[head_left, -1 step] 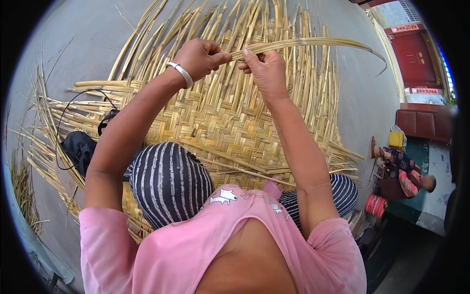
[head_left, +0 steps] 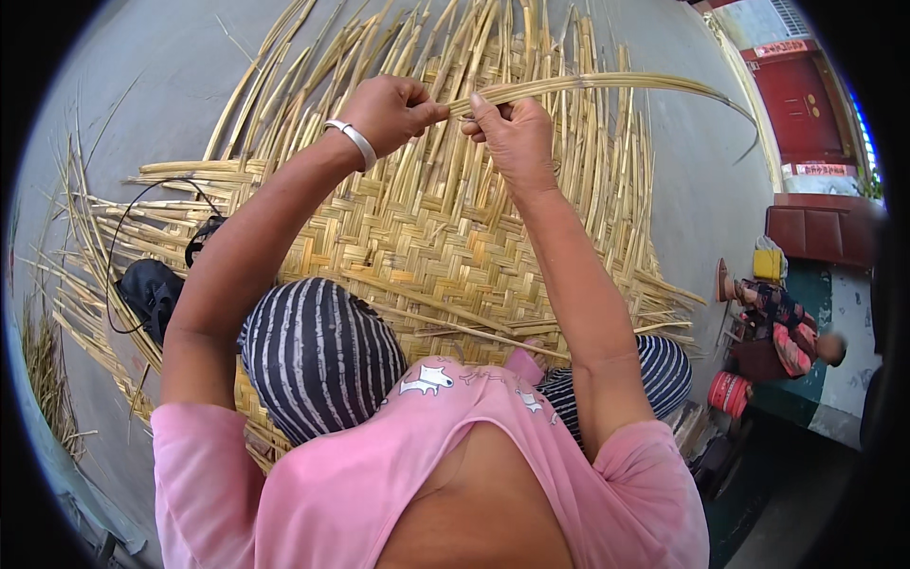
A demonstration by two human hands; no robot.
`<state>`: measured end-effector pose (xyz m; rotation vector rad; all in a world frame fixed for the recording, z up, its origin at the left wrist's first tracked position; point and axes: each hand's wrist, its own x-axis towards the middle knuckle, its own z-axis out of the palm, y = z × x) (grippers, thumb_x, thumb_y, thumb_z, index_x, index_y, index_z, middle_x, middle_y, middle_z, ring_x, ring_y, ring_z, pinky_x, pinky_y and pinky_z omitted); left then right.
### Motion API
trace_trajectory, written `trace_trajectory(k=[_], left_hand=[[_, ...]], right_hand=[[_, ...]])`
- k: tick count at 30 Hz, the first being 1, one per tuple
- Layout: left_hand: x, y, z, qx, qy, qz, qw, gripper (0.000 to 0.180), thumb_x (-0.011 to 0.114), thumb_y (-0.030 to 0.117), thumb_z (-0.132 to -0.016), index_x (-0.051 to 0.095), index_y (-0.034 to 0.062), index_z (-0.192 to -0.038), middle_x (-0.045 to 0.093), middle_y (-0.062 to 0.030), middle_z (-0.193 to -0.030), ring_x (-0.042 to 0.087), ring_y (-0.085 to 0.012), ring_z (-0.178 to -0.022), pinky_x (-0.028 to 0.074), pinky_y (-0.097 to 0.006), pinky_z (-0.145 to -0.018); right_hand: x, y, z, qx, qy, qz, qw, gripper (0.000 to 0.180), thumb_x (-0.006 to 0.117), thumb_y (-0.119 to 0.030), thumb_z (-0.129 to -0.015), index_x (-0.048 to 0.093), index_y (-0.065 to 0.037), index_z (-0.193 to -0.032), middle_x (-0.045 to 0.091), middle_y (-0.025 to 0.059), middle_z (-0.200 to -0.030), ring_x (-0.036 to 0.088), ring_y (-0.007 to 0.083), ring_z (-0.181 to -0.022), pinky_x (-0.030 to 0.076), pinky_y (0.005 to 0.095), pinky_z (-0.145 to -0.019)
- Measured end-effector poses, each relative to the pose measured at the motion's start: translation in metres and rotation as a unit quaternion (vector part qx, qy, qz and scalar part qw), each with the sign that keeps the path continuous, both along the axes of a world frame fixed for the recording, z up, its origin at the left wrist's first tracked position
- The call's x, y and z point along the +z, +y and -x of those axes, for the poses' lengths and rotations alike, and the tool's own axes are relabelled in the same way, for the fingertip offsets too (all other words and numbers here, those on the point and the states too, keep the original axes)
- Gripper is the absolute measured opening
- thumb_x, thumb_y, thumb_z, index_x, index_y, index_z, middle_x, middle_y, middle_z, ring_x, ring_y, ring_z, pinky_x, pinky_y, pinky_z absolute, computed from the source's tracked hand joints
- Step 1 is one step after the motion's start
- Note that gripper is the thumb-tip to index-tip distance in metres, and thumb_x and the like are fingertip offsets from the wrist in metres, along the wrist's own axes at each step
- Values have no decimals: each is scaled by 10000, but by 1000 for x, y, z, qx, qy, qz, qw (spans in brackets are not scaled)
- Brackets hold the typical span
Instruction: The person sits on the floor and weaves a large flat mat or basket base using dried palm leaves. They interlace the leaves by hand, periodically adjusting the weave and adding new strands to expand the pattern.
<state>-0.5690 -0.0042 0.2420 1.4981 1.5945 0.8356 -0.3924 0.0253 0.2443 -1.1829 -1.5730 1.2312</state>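
A long, flattened reed strip (head_left: pixel 626 82) is stretched between my hands above the far part of a woven reed mat (head_left: pixel 408 242). My left hand (head_left: pixel 391 112), with a white band on its wrist, pinches the strip's left end. My right hand (head_left: pixel 519 142) grips it a short way along, thumb on top. From there the strip runs off to the right, its thin tip curving down. Below my hands, the mat shows a tight diagonal weave, with long unwoven reed ends fanning out at its far and left sides.
Loose reeds (head_left: pixel 455 308) lie across the mat before my knees. A black bag (head_left: pixel 152 289) rests at the left, near a bundle of dry stalks (head_left: pixel 47 370). At the right are a seated person (head_left: pixel 791 332), a red bucket (head_left: pixel 728 394) and a dark red sofa (head_left: pixel 820 232).
The strip's drooping right tip has shifted slightly to the right and down. Both hands keep their hold in nearly the same place.
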Motion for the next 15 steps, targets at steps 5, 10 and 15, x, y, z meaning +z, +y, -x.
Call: trace_trajectory(k=[5,10,15], left_hand=[[10,27,-61,-73,115,-10,991,246,649,247,-867,648,21,-768,602,-20,-607,525,-79,-532,419,-234,-499],[24,37,-105,-118,-59,90,987,159,631,155,-880,642,-1,-908,635,-37,-710,566,-88,-604,464,-227,-554],[37,44,-152,-149,76,65,984,151,647,144,-858,646,0,-902,640,-41,-709,566,-92,-582,466,-224,-541]], right_hand=[[-10,11,-58,-65,16,-9,998,187,636,-154,-865,582,25,-853,646,67,-712,636,113,-574,504,236,-492],[12,7,-121,-39,138,105,984,177,615,-182,-889,582,-10,-913,641,71,-794,626,109,-684,523,222,-600],[13,5,-182,-102,204,91,969,234,607,-216,-898,567,7,-956,635,67,-817,635,119,-699,525,233,-608]])
